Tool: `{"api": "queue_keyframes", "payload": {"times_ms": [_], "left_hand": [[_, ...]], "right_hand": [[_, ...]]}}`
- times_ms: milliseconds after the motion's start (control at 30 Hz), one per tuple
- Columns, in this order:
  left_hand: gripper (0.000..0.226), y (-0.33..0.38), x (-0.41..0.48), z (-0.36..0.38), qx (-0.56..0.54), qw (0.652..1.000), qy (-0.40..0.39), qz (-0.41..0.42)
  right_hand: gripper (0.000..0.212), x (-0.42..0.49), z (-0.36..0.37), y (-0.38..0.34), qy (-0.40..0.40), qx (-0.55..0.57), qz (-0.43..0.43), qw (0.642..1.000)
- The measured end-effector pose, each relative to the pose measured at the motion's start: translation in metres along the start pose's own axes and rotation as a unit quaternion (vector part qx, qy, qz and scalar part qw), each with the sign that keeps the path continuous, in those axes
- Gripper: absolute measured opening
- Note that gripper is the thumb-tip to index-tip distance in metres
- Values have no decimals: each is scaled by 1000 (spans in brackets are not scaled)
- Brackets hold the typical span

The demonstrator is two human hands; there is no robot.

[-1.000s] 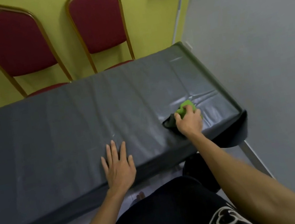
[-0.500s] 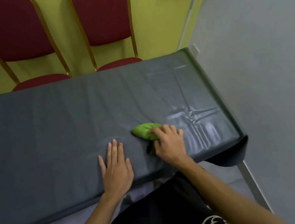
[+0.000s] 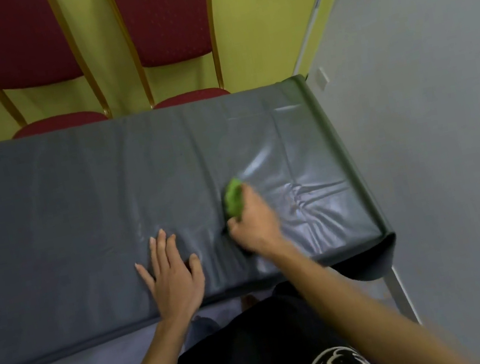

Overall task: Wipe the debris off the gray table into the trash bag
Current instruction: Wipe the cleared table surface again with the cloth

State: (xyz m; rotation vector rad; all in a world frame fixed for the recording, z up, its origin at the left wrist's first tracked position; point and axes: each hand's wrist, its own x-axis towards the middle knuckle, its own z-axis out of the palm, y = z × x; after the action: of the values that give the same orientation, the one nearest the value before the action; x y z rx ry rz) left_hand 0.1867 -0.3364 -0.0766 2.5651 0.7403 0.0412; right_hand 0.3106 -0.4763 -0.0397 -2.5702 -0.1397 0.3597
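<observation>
The gray table (image 3: 61, 213) has a shiny gray cover that is wrinkled near its right end. My right hand (image 3: 253, 221) presses a green cloth (image 3: 233, 198) onto the cover, right of the middle, with the cloth sticking out beyond my fingers. My left hand (image 3: 173, 277) lies flat on the table near the front edge, fingers spread, holding nothing. I see no debris on the cover and no trash bag in view.
Two red chairs (image 3: 168, 18) with gold frames stand behind the table against a yellow-green wall. A gray wall (image 3: 450, 144) runs along the table's right end. A table leg (image 3: 399, 291) shows at the front right corner.
My right hand swept the green cloth from the right end leftward toward my left hand, then moved slightly up and right. My left hand stayed flat in place.
</observation>
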Motion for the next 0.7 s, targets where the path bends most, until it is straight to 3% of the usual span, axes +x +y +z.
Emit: {"api": "queue_keyframes", "payload": {"times_ms": [100, 200, 367, 500, 633, 700], "left_hand": [[69, -2, 0, 6, 28, 999, 19, 6], [67, -11, 0, 8, 66, 997, 23, 24], [64, -15, 1, 8, 84, 996, 13, 33], [65, -21, 1, 9, 93, 995, 2, 29], [66, -17, 1, 7, 91, 995, -2, 27], [65, -10, 1, 5, 72, 997, -15, 3]], "right_hand": [[76, -28, 26, -26, -67, -91, -149, 982], [64, -18, 10, -4, -43, -147, -168, 974], [49, 8, -42, 78, 44, -203, -85, 974], [45, 28, -85, 134, 116, -176, 75, 975], [51, 32, -98, 145, 109, -116, 190, 969], [62, 27, -90, 123, 64, -96, 170, 979]]}}
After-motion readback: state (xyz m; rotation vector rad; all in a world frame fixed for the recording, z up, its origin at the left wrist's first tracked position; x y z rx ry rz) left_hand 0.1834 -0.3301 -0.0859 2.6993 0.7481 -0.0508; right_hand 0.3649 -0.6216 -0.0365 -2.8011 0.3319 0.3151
